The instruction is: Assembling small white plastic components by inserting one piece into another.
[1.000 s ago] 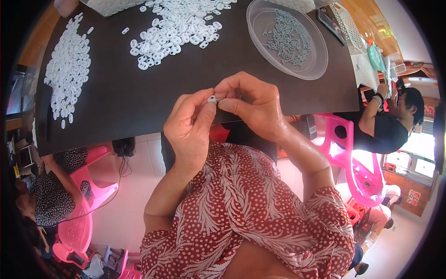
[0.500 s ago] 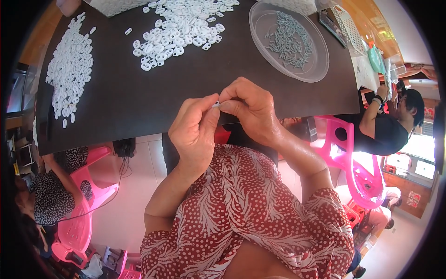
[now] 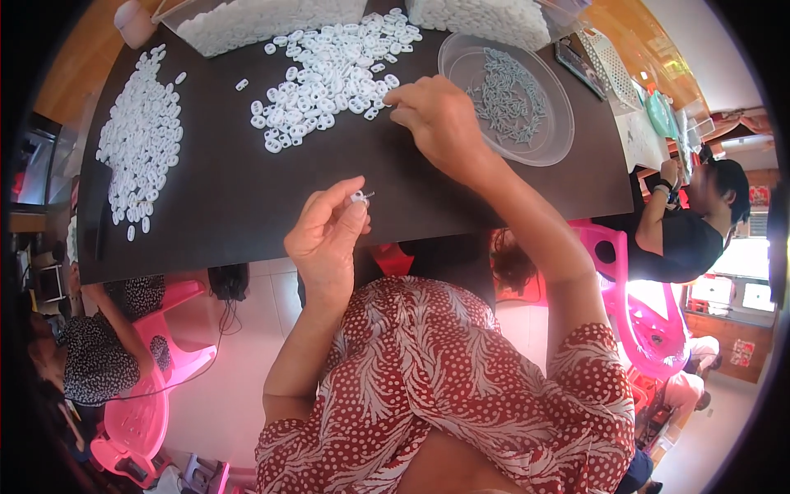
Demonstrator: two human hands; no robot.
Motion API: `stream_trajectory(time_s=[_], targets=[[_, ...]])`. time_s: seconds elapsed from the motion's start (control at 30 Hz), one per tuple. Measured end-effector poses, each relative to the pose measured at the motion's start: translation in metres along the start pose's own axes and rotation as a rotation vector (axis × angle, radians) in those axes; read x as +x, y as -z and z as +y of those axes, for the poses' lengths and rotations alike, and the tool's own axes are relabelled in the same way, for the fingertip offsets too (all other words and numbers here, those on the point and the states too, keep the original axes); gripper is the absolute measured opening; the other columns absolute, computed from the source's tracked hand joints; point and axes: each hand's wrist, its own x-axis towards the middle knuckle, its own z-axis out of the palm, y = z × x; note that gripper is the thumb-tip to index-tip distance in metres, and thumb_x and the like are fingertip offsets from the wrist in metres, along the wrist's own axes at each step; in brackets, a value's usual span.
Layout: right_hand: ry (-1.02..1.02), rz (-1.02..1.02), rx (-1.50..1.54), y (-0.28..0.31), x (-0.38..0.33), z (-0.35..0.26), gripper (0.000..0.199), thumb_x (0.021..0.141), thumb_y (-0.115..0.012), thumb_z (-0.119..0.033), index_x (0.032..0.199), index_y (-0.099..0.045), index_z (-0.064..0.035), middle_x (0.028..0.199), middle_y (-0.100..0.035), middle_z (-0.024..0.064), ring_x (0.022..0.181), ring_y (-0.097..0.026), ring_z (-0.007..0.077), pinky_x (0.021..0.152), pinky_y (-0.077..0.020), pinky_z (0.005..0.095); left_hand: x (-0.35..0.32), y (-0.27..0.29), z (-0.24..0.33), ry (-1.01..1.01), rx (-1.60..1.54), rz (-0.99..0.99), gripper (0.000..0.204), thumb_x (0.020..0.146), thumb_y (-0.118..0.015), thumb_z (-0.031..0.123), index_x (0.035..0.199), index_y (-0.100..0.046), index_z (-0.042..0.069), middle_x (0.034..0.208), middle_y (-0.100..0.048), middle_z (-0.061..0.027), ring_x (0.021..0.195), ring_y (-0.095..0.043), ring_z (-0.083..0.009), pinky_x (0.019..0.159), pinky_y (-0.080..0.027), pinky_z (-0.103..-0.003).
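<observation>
Between the thumb and fingers of my left hand (image 3: 325,235) is a small white oval plastic piece (image 3: 357,198), with a thin grey screw (image 3: 369,194) sticking out of it to the right. That hand is raised over the near edge of the table. My right hand (image 3: 440,123) reaches across to the right edge of a loose heap of white oval plastic pieces (image 3: 317,90). Its thumb and forefinger are slightly apart, their tips beside the outermost pieces. A round clear plastic tub (image 3: 561,136) stands just right of that hand, with many small grey screws (image 3: 510,99) inside.
A second spread of white pieces (image 3: 140,140) lies on the dark table (image 3: 222,198) at the left. Two clear bins (image 3: 193,37) of white pieces stand at the back. A phone (image 3: 580,70) lies beyond the tub. A co-worker (image 3: 679,222) sits at right, near pink chairs (image 3: 650,329).
My hands were together over the white piece; now they are apart. The right has moved up and away to the heap, while the left keeps the piece, its screw now visible.
</observation>
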Motion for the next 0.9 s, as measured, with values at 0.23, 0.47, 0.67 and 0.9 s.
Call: stream_trajectory(time_s=[0.23,0.47,0.67,0.9], targets=[[0.094,-0.013,-0.278,-0.023,0.003,0.021,0.015,0.072,-0.068,-0.004,0.085,-0.068,-0.0115,0.073,-0.057,0.0070,0.071,-0.054,0.0276,0.063,-0.0447,0.0389,0.001,0.002,-0.001,0.056,-0.038,-0.016,0.022,0.086,-0.062,-0.001,0.108,-0.065,-0.002,0.086,-0.053,-0.0015,0.072,-0.055,-0.0079,0.063,-0.050,-0.021],[0.025,0.035,-0.141,-0.005,-0.009,0.009,0.011,0.068,-0.065,-0.001,0.078,-0.064,-0.0067,0.071,-0.055,0.0087,0.072,-0.053,0.0295,0.061,-0.0431,0.0408,0.002,0.003,0.000,0.058,-0.046,-0.029,0.022,0.086,-0.062,-0.002,0.107,-0.065,-0.002,0.087,-0.053,-0.0014,0.072,-0.055,-0.0075,0.063,-0.049,-0.020],[-0.038,-0.016,-0.298,-0.017,-0.013,-0.010,0.015,0.069,-0.071,-0.008,0.075,-0.057,-0.0051,0.070,-0.054,0.0096,0.073,-0.053,0.0301,0.062,-0.0429,0.0410,0.002,0.002,-0.001,0.038,-0.026,-0.008,0.021,0.085,-0.063,-0.003,0.105,-0.066,-0.002,0.085,-0.058,-0.0043,0.069,-0.055,-0.0094,0.060,-0.050,-0.022],[-0.111,-0.106,-0.151,-0.018,-0.012,-0.007,0.017,0.068,-0.070,-0.007,0.077,-0.056,-0.0024,0.079,-0.057,0.0135,0.079,-0.054,0.0319,0.064,-0.0448,0.0419,0.002,0.003,0.000,0.096,-0.091,-0.006,0.021,0.084,-0.063,-0.003,0.106,-0.065,-0.002,0.085,-0.053,-0.0010,0.072,-0.055,-0.0075,0.062,-0.049,-0.020]])
